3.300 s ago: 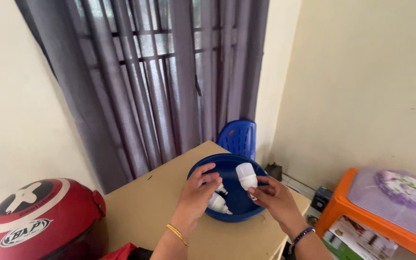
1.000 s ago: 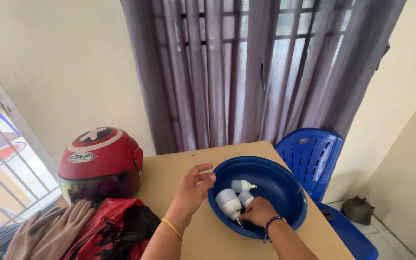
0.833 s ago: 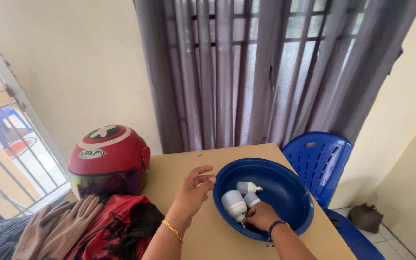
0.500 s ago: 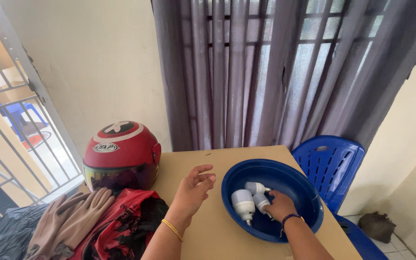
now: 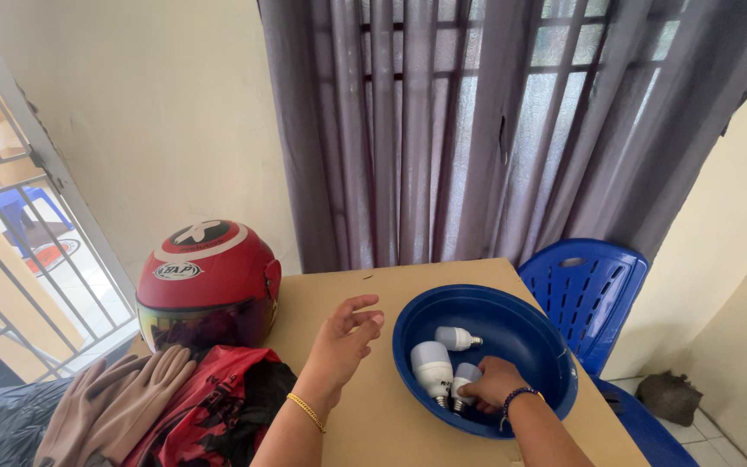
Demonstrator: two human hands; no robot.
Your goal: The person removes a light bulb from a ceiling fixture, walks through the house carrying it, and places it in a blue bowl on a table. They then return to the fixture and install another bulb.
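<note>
Now the right hand (image 5: 493, 383) is sliding back toward the near wall of the blue basin (image 5: 536, 322), fingers closing around the small bulb (image 5: 463, 377); the large bulb (image 5: 433, 367) is lying just left of that grasp, another beyond it. Meanwhile the left hand (image 5: 341, 339) is hovering with fingers spread, holding nothing, beside the rim.

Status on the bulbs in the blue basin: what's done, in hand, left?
Done: two white bulbs, the largest and the far one, lie loose in the blue basin. In hand: right hand closes on a small bulb there. Left hand hovers open beside the rim. Left: nothing has left the basin.
</note>
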